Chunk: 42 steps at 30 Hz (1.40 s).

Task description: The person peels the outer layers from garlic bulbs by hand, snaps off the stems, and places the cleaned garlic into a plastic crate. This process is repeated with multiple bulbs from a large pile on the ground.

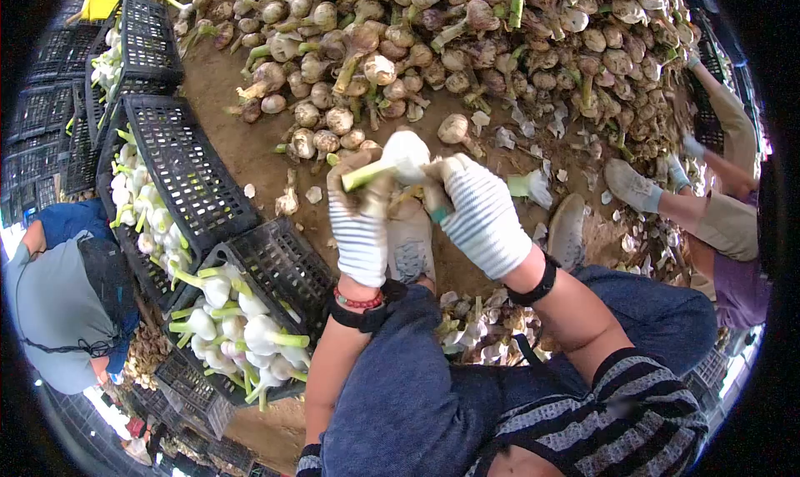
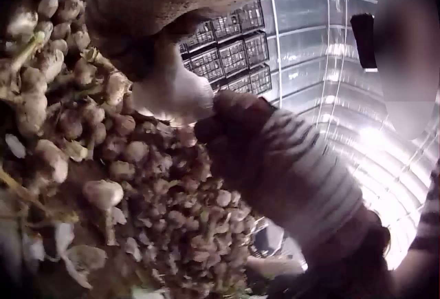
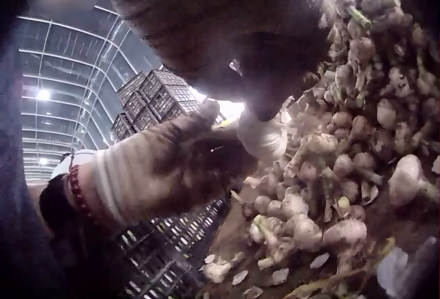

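Observation:
A white, peeled garlic bulb with a cut green stem is held between both gloved hands in the head view. The left hand grips it by the stem, fingers curled round. The right hand pinches at the bulb's right side with its fingertips. In the left wrist view the bulb lies between the left hand and the right hand. The right wrist view shows the bulb beside the left hand, the near right hand partly covering it.
A large heap of unpeeled garlic lies ahead on the soil. Black crates stand at the left, two holding white bulbs. Loose skins lie near the shoes. Other people sit left and right.

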Each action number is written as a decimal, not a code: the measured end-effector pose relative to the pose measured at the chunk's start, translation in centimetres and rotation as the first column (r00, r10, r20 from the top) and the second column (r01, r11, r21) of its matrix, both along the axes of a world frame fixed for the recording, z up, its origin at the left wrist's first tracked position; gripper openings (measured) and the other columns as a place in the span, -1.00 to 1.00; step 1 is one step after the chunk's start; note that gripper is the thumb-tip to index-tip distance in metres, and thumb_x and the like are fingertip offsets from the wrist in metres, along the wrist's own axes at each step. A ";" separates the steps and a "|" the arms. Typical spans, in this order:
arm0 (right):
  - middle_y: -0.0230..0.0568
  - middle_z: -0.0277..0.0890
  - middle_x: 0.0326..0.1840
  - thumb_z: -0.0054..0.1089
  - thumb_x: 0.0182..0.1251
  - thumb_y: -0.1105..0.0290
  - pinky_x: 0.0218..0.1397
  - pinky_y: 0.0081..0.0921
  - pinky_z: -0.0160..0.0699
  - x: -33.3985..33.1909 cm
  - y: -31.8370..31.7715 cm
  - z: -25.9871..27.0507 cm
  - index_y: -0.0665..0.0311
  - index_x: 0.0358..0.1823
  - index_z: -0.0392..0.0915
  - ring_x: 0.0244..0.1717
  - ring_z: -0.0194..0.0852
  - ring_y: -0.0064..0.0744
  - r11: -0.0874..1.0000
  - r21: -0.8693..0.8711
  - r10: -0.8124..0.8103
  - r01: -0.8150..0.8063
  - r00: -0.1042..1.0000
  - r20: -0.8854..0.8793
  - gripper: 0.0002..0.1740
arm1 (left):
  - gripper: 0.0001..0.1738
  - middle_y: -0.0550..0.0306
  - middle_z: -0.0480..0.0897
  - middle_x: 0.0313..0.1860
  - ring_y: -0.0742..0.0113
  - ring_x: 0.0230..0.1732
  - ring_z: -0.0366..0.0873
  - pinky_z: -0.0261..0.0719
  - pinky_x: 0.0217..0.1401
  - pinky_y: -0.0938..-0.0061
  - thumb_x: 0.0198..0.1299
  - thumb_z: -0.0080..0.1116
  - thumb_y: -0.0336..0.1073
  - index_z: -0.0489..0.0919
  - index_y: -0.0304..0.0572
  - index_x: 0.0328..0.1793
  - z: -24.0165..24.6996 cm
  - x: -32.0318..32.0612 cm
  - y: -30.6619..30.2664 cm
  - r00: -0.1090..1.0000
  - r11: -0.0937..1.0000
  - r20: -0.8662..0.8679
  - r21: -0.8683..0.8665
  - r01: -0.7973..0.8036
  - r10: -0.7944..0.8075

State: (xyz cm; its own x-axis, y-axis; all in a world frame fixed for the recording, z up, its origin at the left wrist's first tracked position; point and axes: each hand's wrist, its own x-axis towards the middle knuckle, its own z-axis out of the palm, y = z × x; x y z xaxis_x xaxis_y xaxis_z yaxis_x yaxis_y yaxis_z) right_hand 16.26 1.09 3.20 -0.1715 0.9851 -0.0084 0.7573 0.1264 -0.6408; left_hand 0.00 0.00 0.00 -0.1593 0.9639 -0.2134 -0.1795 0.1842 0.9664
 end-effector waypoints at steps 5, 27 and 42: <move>0.00 0.54 -0.37 0.20 0.25 0.45 -0.27 -0.28 0.54 3.0 -0.1 -0.8 0.30 -0.23 0.51 -0.34 0.55 0.02 0.993 0.008 -0.117 0.118 0.992 -0.053 -0.88 | -0.67 0.01 0.56 0.15 0.22 0.18 0.51 0.44 0.31 0.28 0.41 0.07 -0.19 0.43 -0.17 0.18 0.8 -1.5 -0.5 0.978 0.997 0.204 -0.061 -0.036 0.048; 0.00 0.53 0.08 0.31 0.12 0.41 0.13 -0.25 0.56 6.0 7.4 -12.0 0.20 0.21 0.46 0.03 0.55 -0.03 0.963 -0.220 0.223 -0.154 0.915 0.336 -0.44 | -0.40 -0.06 0.43 0.34 0.14 0.36 0.37 0.29 0.44 0.24 0.24 0.16 -0.45 0.32 -0.19 0.43 11.5 -10.1 -4.3 0.544 0.946 -0.788 0.148 -0.287 0.288; -0.38 0.59 0.08 0.06 0.38 -0.19 0.12 -0.57 0.41 1.9 1.2 -2.7 0.25 0.29 0.45 0.12 0.43 -0.58 0.773 -0.570 -0.348 -0.278 0.565 -0.748 -0.29 | -0.20 0.00 0.36 0.33 0.20 0.38 0.28 0.32 0.42 0.29 -0.01 0.42 -0.48 0.31 -0.20 0.40 0.4 -0.4 -0.7 0.960 0.972 -0.167 0.033 0.234 -0.225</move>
